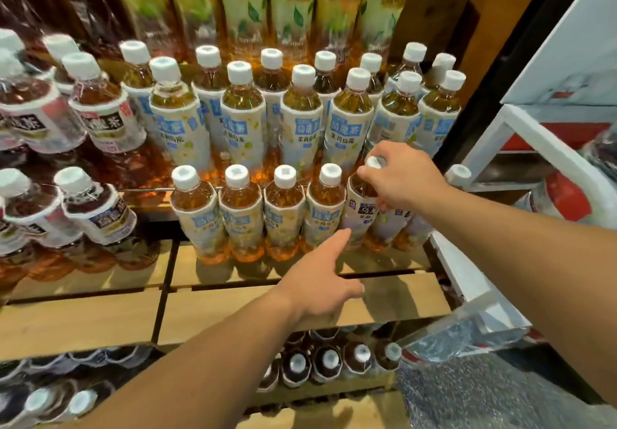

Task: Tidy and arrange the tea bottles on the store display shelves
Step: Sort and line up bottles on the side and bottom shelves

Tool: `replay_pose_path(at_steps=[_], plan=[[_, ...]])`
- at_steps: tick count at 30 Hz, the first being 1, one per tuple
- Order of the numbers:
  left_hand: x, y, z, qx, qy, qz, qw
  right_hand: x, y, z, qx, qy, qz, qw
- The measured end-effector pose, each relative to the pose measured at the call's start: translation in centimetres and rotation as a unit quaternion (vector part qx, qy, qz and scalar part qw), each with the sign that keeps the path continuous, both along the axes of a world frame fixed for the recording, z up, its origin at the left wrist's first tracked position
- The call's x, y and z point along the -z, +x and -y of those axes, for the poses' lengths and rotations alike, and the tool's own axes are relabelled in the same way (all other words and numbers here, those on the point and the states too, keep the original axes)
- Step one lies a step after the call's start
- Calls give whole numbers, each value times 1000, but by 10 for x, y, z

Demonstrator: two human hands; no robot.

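Bottles of jasmine oolong tea (pixel 238 210) with white caps and pale blue-and-cream labels stand shoulder to shoulder in a front row on the wooden shelf (pixel 217 312), amber liquid showing above and below each label. The right hand (pixel 397 180) comes in from the right, its grip closed over the cap and neck of the fifth bottle (pixel 359 210) in that row. Thumb and fingers curl round the top so that only a sliver of white cap shows. This bottle stands touching its left neighbour, and more of the same tea stands under the wrist to its right. The left hand (pixel 322 278) reaches up from below with its grip wide, fingers straight and holding nothing, the forefinger tip at the lower label of the held bottle; whether it touches cannot be told. On a higher step behind, a second tier (pixel 242 111) of the same tea stands in staggered rows. To the left are darker oolong bottles (pixel 100 118) with white and pink labels. Tall bottles (pixel 240 5) with green-leaf labels fill the back. Below the shelf's edge, dark bottles (pixel 329 363) show their caps from above. A white metal frame (pixel 494 141) stands at the right
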State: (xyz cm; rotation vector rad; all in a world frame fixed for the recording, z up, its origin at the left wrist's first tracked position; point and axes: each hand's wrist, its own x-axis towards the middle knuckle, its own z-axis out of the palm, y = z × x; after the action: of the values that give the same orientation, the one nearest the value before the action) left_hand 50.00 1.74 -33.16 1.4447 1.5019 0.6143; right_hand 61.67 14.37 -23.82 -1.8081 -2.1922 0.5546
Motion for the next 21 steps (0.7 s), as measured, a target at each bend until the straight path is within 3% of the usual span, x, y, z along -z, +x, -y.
replay_pose_path(at_steps=[8, 15, 18, 21], plan=[[3, -54, 28, -47, 12, -47, 998, -3, -6, 4, 25, -53, 27, 998], [-10, -118, 69, -131, 57, -105, 984, -8, -15, 48, 42, 19, 71, 996], [-10, -152, 101, -173, 50, -132, 975, -7, -40, 94, 3, 69, 16, 997], [-5, -194, 139, -221, 33, -170, 960, -3, -89, 146, -78, 62, 2, 995]])
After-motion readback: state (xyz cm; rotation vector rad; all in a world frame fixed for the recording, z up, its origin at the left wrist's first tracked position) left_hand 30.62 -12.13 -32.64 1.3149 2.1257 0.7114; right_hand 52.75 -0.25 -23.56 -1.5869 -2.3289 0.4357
